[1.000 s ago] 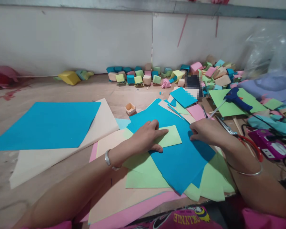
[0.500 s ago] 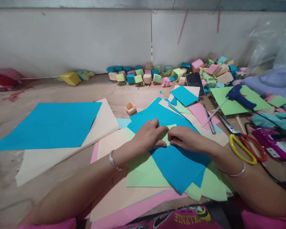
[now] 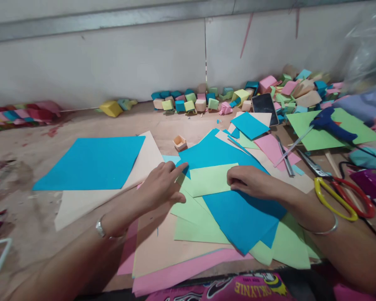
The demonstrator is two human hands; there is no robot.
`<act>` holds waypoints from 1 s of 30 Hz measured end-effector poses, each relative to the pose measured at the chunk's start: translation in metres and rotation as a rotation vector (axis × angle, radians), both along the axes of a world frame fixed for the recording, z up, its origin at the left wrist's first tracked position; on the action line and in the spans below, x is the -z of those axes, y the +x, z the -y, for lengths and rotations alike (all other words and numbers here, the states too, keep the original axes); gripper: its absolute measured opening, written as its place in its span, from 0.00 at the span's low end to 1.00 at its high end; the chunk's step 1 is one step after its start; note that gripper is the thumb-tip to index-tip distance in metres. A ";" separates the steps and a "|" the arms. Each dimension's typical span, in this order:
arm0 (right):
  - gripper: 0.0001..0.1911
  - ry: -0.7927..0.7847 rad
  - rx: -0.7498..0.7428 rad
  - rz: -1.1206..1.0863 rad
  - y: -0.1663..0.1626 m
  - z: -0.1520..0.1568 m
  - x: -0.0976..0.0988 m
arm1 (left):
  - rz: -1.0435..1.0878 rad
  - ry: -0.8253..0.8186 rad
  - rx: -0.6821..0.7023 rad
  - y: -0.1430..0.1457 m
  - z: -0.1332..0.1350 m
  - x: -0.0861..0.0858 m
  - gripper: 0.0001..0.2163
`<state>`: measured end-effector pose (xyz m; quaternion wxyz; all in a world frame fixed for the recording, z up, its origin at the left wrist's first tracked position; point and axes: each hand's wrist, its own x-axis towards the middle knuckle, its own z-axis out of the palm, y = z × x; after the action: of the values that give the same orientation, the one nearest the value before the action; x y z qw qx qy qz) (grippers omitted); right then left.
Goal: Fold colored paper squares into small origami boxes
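A small folded light-green paper (image 3: 210, 179) lies on a blue sheet (image 3: 238, 200) atop a stack of green, peach and pink sheets. My left hand (image 3: 163, 184) rests with fingers stretched out at the paper's left edge, fingertips touching it. My right hand (image 3: 249, 182) has its fingers curled and pressed down on the paper's right edge. Both wrists wear silver bangles.
A large blue sheet (image 3: 92, 163) lies on a peach sheet at the left. Scissors (image 3: 338, 190), a blue glue gun (image 3: 330, 125), a phone (image 3: 265, 108), a small peach paper box (image 3: 180, 143) and several coloured paper cubes (image 3: 191, 102) along the wall surround the work area.
My left hand slid left along the green paper and its fingers opened out. The paper now lies flat and wider. The view shifted slightly left.
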<state>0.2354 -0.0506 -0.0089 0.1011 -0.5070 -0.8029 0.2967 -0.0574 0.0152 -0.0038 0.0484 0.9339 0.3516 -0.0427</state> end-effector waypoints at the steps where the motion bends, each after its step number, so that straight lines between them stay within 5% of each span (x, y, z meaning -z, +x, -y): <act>1: 0.06 0.004 0.001 0.006 0.000 0.000 0.000 | 0.005 -0.029 -0.010 -0.004 0.000 -0.003 0.39; 6: 0.06 0.080 -0.053 0.026 0.000 0.000 0.006 | 0.166 -0.091 -0.029 0.017 -0.001 -0.010 0.26; 9: 0.07 0.156 -0.092 0.053 0.001 0.001 0.009 | 0.193 -0.097 -0.043 0.043 -0.002 -0.008 0.29; 12: 0.06 0.360 -0.069 0.076 0.002 0.002 0.011 | 0.209 -0.121 -0.127 0.059 -0.001 -0.007 0.18; 16: 0.23 0.644 0.023 0.083 -0.003 0.003 0.015 | 0.394 -0.150 -0.162 0.062 0.009 -0.007 0.07; 19: 0.14 0.746 0.037 0.083 -0.009 0.004 0.020 | 0.520 -0.183 -0.144 0.062 0.018 -0.008 0.06; 21: 0.07 0.816 0.068 0.077 -0.011 0.004 0.022 | 0.582 -0.269 -0.158 0.064 0.021 -0.011 0.07; 30: 0.10 1.145 -0.028 0.019 -0.010 0.023 -0.001 | 0.819 -1.011 -0.418 0.061 0.016 -0.024 0.24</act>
<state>0.2255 -0.0738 -0.0075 0.3484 -0.3632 -0.8432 -0.1891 0.0035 -0.0008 0.0201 0.6151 0.6500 0.4146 0.1652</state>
